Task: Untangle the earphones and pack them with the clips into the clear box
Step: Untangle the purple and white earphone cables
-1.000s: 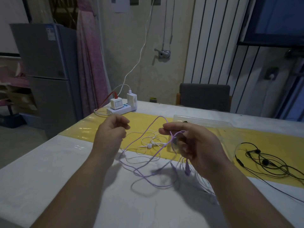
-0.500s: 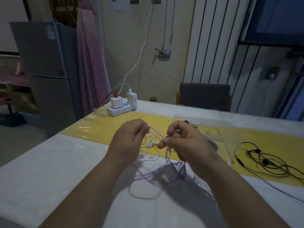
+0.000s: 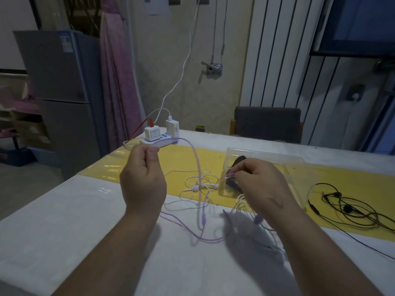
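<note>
My left hand [image 3: 142,180] is raised above the table and pinches the purple earphone cable [image 3: 197,167], which arcs up and over, then drops to the table. My right hand [image 3: 261,186] pinches another part of the same purple cable in front of the clear box [image 3: 267,155]. White earphones [image 3: 202,185] lie in a tangle between my hands on the yellow strip. Black earphones [image 3: 350,207] lie loose at the right. A dark clip [image 3: 239,161] sits inside the clear box, partly hidden behind my right hand.
A white power strip [image 3: 159,138] with chargers and cables stands at the table's far left edge. A grey chair [image 3: 267,122] is behind the far side. A fridge [image 3: 57,82] and pink curtain stand at left. The yellow strip [image 3: 175,159] crosses the white table.
My hands were close together half a second ago; they have now moved apart, the left hand lifting left and up, stretching the purple cable into a tall arc.
</note>
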